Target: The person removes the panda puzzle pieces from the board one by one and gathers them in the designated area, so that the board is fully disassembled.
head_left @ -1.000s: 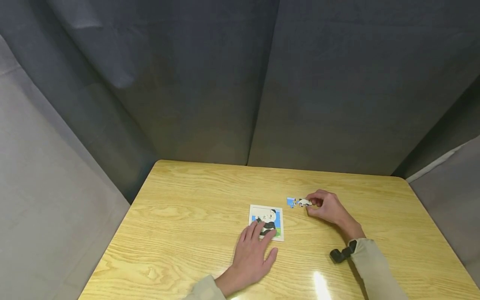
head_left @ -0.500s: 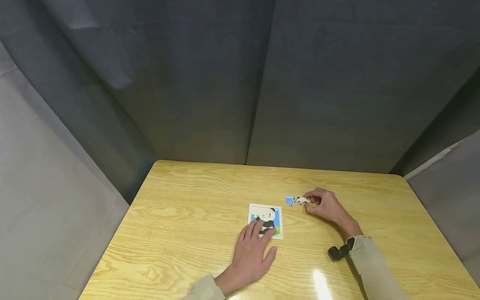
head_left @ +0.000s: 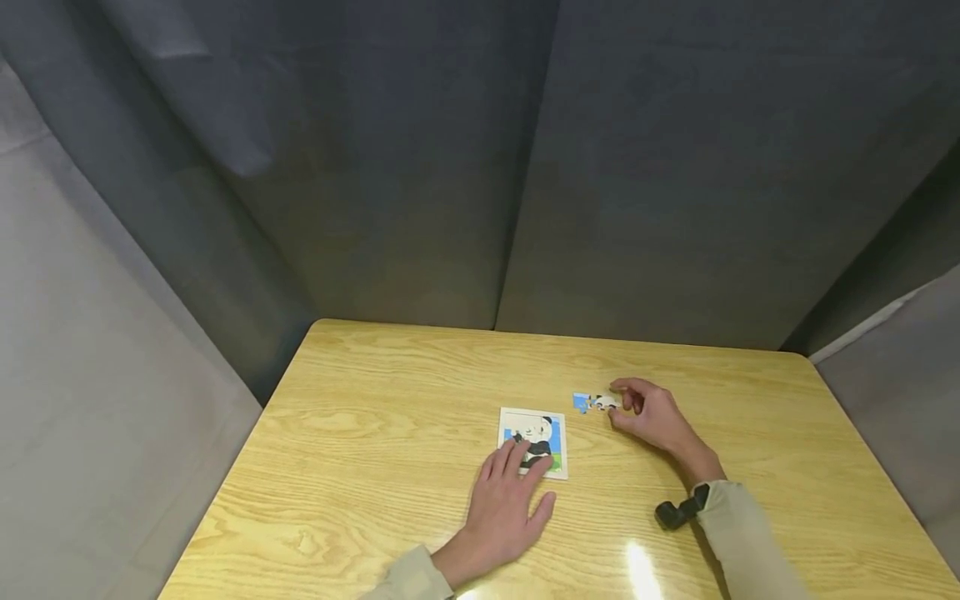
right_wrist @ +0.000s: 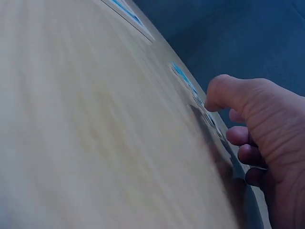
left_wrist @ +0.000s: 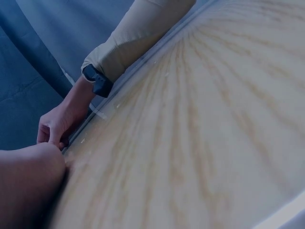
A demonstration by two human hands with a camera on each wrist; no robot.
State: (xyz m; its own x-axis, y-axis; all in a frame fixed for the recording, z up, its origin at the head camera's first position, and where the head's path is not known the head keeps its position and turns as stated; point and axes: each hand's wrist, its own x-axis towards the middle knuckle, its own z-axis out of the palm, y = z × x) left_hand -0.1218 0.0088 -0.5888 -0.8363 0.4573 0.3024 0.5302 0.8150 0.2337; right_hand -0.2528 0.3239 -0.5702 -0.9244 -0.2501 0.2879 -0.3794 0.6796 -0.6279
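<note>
A square panda jigsaw (head_left: 535,427) in a white frame (head_left: 564,465) lies on the table. My left hand (head_left: 504,510) rests its straight fingers on the lower part of it and covers some of the picture. To its right lie a blue puzzle piece (head_left: 581,402) and a white-and-black puzzle piece (head_left: 605,402), side by side and seemingly linked. My right hand (head_left: 654,419) is beside the white-and-black piece, its thumb and fingers bent and apart. In the right wrist view that right hand (right_wrist: 276,129) hovers just over the flat pieces, with nothing gripped between thumb and fingers.
A wood-grain table (head_left: 360,433) carries everything, its far edge running along a dark grey curtain (head_left: 405,208). Lighter grey cloth (head_left: 97,350) hangs at the left side. A black wrist device (head_left: 681,508) sits on the right wrist below the beige sleeve (head_left: 750,533).
The right thumb and fingers have parted from the white-and-black puzzle piece, which has shifted slightly left against the blue one. The left hand has stayed on the jigsaw.
</note>
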